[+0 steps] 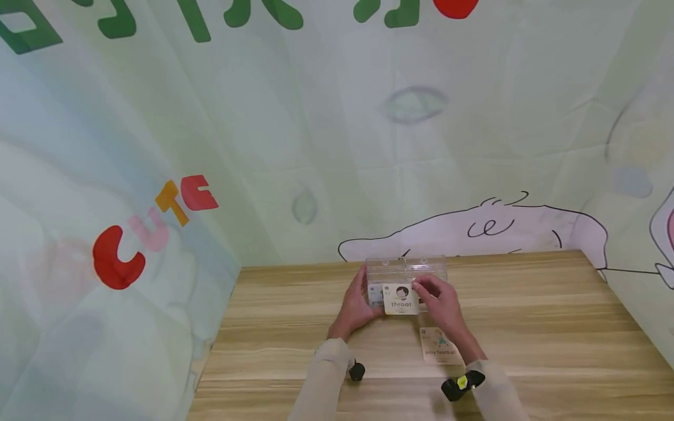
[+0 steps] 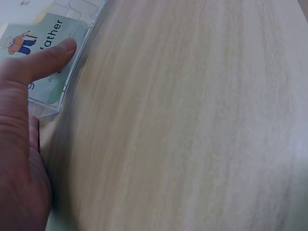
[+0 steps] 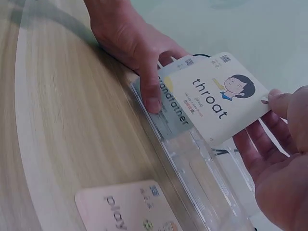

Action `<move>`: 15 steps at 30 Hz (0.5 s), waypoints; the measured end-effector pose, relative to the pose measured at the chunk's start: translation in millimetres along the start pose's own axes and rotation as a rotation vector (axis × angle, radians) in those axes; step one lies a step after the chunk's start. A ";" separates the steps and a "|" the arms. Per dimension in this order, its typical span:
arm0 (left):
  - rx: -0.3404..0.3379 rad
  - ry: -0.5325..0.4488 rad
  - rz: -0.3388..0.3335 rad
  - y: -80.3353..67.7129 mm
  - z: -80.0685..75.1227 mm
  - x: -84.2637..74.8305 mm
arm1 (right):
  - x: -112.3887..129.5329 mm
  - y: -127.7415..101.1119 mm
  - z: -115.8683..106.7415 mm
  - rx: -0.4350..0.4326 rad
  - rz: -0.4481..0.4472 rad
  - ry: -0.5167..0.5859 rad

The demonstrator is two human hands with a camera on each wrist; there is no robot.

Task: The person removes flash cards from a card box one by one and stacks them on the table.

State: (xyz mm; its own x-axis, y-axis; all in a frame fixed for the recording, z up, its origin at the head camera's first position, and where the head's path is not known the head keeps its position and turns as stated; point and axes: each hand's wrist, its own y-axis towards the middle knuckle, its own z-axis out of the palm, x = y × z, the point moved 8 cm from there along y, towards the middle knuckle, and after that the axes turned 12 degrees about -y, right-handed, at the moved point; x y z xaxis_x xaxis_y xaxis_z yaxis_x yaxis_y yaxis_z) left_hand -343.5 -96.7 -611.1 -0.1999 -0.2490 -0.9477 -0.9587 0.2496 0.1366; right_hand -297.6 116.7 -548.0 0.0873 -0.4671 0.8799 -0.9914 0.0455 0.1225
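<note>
A clear plastic box (image 1: 406,270) stands on the wooden table (image 1: 526,327). My left hand (image 1: 363,301) grips its left end, thumb (image 2: 50,57) pressed on the front wall; a "grandfather" card (image 2: 57,36) shows through the plastic. My right hand (image 1: 429,292) pinches a white "throat" card (image 1: 401,299) by its right edge, held in front of the box. In the right wrist view the throat card (image 3: 216,96) tilts over the box (image 3: 202,168), with the left hand (image 3: 134,43) behind it and right fingertips (image 3: 281,103) on the card's corner.
A "play football" card (image 1: 439,346) lies flat on the table near my right wrist; the same play card (image 3: 127,209) appears in the right wrist view. A printed cloth backdrop (image 1: 158,204) rises behind and to the left of the table.
</note>
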 end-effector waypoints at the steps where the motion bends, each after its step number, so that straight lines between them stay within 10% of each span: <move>1: 0.002 -0.007 -0.003 0.1 0.3 0.5 | -2.4 -0.9 -1.5 0.007 0.013 -0.005; 15: 0.011 0.007 -0.029 0.3 -0.5 3.3 | -33.6 -20.7 -24.6 0.037 0.119 -0.045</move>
State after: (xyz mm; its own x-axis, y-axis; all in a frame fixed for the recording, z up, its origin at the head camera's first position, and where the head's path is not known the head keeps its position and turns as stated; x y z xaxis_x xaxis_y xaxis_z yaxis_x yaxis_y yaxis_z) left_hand -344.5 -97.9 -614.1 -0.1739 -0.2623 -0.9492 -0.9618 0.2522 0.1065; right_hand -277.5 153.2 -568.8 -0.0347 -0.4993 0.8657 -0.9975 0.0707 0.0008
